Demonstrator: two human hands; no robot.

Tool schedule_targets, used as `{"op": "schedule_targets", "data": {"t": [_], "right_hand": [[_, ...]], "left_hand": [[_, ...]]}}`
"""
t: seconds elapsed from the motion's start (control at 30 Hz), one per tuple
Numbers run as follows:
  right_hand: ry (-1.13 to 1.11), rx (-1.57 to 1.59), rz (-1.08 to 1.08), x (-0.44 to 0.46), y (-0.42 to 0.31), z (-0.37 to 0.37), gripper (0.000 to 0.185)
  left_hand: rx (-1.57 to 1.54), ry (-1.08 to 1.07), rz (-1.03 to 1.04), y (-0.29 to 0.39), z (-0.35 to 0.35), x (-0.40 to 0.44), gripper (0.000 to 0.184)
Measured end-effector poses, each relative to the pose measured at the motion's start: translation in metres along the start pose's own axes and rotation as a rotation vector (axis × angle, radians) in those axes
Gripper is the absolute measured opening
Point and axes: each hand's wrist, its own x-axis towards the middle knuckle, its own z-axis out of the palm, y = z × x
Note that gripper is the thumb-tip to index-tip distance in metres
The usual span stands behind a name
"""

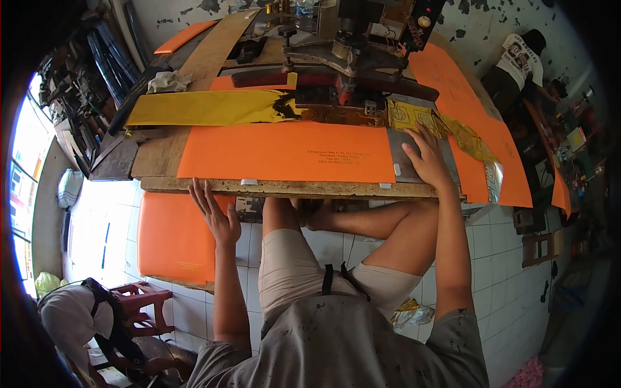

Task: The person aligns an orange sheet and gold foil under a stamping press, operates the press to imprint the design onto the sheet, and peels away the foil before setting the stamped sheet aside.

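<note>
An orange sheet (272, 152) with small dark printed lines lies on the worktable, its front edge against small white stops (248, 182). My left hand (218, 216) is at the sheet's front left edge, fingers stretched out and holding nothing. Over the sheet's right end is my right hand (427, 158), fingers apart, fingertips at the edge of a yellow foil strip (207, 108). Pressed shapes show in the foil near those fingertips. Behind the sheet stands a stamping press (343, 58); its dark plate (339, 115) sits across the foil and hides part of it.
More orange sheets lie on the right (466, 90), and a stack of orange sheets (171, 236) stands low at the left. A crumpled cloth (169, 82) rests at the back left. One person (77, 317) bends at lower left; another person (521, 61) is at the right.
</note>
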Motion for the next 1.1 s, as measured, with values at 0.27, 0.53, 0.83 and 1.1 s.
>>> {"op": "schedule_targets", "data": {"t": [0.27,0.53,0.83,1.1], "right_hand": [[-0.028,0.031,0.042,0.008,0.002,0.014,0.051],[0.047,-0.021,-0.071,-0.002,-0.028,-0.003,0.046],[-0.009,0.096,-0.121,-0.05,-0.082,-0.052,0.038],[-0.025,0.195,-0.157,-0.12,-0.135,-0.097,0.039]], "left_hand": [[-0.037,-0.069,-0.014,0.002,-0.015,-0.004,0.065],[-0.16,-0.063,-0.038,0.018,-0.033,0.0,0.064],[-0.588,-0.038,-0.096,0.123,-0.037,-0.018,0.045],[-1.291,-0.726,-0.239,0.225,-0.009,-0.018,0.055]]}}
